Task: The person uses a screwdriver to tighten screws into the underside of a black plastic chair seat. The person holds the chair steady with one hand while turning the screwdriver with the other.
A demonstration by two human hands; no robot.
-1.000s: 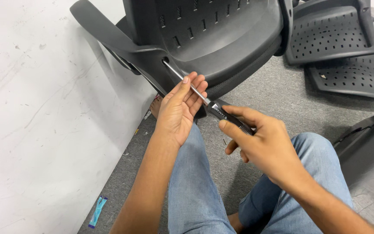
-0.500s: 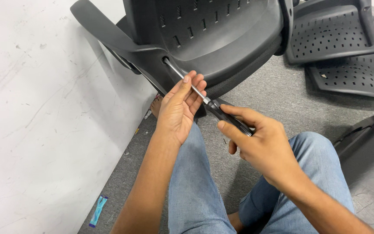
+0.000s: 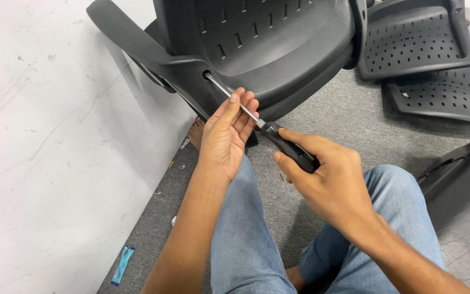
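Note:
A black plastic chair shell (image 3: 278, 49) lies on its side in front of me. A screwdriver (image 3: 278, 137) with a black handle and a silver shaft points into a recess in the shell's edge. My right hand (image 3: 327, 179) grips the handle. My left hand (image 3: 225, 136) rests under the shaft, fingers extended and steadying it close to the shell. My legs in blue jeans (image 3: 246, 245) are below the hands.
A white wall (image 3: 55, 136) runs along the left. More black perforated chair parts (image 3: 414, 43) lie on the grey carpet (image 3: 344, 120) at the upper right, and another dark part (image 3: 463, 179) at the right. A small blue wrapper (image 3: 122, 265) lies by the wall.
The hands and screwdriver hold nearly the same pose; my right hand has shifted slightly on the handle, as in turning it.

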